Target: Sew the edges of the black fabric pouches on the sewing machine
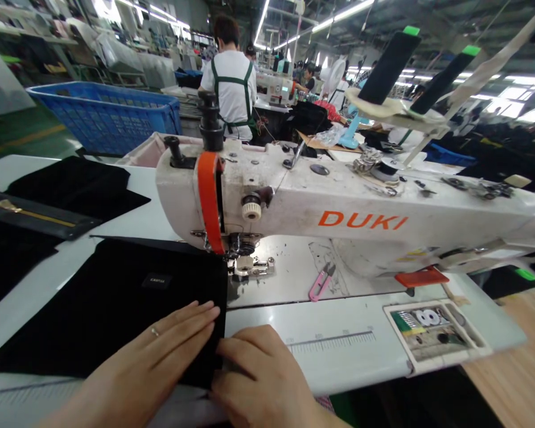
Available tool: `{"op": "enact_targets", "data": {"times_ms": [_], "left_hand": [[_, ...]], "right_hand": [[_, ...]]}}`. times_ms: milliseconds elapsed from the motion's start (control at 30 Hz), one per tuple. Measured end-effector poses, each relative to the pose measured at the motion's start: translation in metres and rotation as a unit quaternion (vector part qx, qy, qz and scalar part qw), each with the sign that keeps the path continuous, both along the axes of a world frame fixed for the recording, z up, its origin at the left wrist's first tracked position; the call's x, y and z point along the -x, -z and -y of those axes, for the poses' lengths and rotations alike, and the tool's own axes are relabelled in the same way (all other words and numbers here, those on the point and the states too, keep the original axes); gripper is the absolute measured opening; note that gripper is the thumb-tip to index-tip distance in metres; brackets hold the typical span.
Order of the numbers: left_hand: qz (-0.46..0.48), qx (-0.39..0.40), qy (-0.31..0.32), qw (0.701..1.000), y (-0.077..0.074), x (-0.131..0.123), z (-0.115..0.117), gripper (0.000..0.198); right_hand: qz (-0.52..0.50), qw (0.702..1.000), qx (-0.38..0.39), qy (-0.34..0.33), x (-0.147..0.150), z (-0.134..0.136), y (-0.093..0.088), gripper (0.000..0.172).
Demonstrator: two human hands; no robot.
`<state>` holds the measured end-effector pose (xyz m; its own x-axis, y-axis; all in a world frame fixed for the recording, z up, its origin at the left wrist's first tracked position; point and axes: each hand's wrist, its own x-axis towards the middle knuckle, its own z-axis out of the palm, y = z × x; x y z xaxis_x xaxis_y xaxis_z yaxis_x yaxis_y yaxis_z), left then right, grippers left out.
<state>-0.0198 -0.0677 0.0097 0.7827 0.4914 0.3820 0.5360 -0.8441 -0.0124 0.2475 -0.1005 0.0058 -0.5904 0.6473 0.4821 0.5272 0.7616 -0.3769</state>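
Broadly, a pale worktop (348, 368) carries the things at hand, with a white sewing machine (301, 202) standing across it and reaching away to the right. A black cloth (111, 303) lies flat on the near side, left of the machine's body, its right edge running up toward the presser foot (245, 266); whether that foot presses on the cloth is too small to tell.

Steadying and lining up the cloth's edge looks like the step in hand. Doing it well would mean having that edge straight and the layer smooth, with light, even pressure from both hands so that the cloth neither puckers nor drifts sideways. Creases are hard to spot on black, so a careful look along the edge would help, and the fingertips should stay clear of the foot.

As for pose, the left hand (160, 351) lies palm down on the cloth, fingers straight and side by side, slanting toward the foot, near it but apart. The right hand (263, 374) sits just beside, curled, thumb and forefinger pinching the cloth's near right edge; the undersides of those fingertips are hidden.

Smaller still, pink thread snips (322, 282) lie right of the foot, a dark label (156, 280) sits on the cloth beyond the left hand, and a thin ring (155, 331) circles one left finger.
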Motion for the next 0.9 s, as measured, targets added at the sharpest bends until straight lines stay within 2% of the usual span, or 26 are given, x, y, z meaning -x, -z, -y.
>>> {"op": "enact_targets", "data": {"times_ms": [100, 200, 267, 367, 467, 600, 767, 900], "left_hand": [[-0.04, -0.011, 0.024, 0.999, 0.0, -0.008, 0.001, 0.086], [-0.026, 0.036, -0.028, 0.999, -0.004, -0.019, 0.007, 0.08], [-0.015, 0.055, -0.056, 0.997, -0.008, -0.027, 0.009, 0.077], [-0.01, 0.018, -0.024, 1.0, -0.015, -0.035, 0.005, 0.07], [-0.02, -0.044, 0.02, 0.999, -0.026, -0.039, -0.007, 0.065], [-0.022, -0.058, 0.015, 0.998, -0.035, -0.042, -0.022, 0.057], [-0.03, -0.044, 0.008, 0.999, -0.026, -0.033, -0.031, 0.052], [-0.006, 0.016, 0.068, 0.998, -0.018, -0.01, -0.028, 0.055]], "right_hand": [[-0.031, 0.999, -0.006, -0.002, 0.0, -0.002, -0.002, 0.01], [-0.06, 0.998, -0.007, 0.006, 0.002, -0.005, -0.004, 0.014], [-0.067, 0.997, -0.038, 0.013, 0.003, -0.007, -0.002, 0.022], [-0.07, 0.992, -0.1, 0.022, 0.004, -0.01, 0.004, 0.03], [-0.06, 0.991, -0.114, 0.025, 0.006, -0.013, 0.007, 0.027], [-0.094, 0.986, -0.132, 0.034, 0.009, -0.021, 0.001, 0.037], [-0.11, 0.988, -0.105, 0.024, 0.007, -0.028, -0.013, 0.038], [-0.102, 0.993, -0.051, 0.031, 0.003, -0.024, -0.02, 0.035]]}}
